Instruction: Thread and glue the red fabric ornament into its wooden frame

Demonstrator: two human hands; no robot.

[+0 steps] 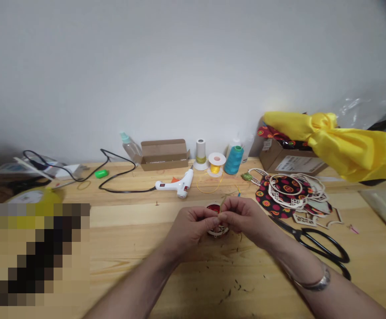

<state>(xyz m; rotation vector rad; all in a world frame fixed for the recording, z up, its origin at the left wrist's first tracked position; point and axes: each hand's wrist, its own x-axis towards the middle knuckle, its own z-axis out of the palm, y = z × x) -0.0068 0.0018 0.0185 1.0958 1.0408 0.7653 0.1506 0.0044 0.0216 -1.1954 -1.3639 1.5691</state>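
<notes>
My left hand (194, 227) and my right hand (243, 218) meet fingertip to fingertip over the middle of the table, both pinched closed. A thin yellowish cord (223, 202) shows at the right fingertips. Whatever lies between the left thumb and finger is hidden. Just beneath the fingers is a small round ornament (220, 232), with a pale cut-out wooden rim and a dark red patterned face, partly covered by both hands. Large black-handled scissors (324, 248) lie beside my right forearm, their blades partly hidden behind it.
Behind the hands rests a white hot glue gun (176, 185) with a black cable. A yellow cord spool (216, 165), blue thread cone (234, 160) and open cardboard box (164, 155) line the wall. Patterned fabric and wooden cut-outs (286, 192) pile at right, near yellow cloth (345, 141).
</notes>
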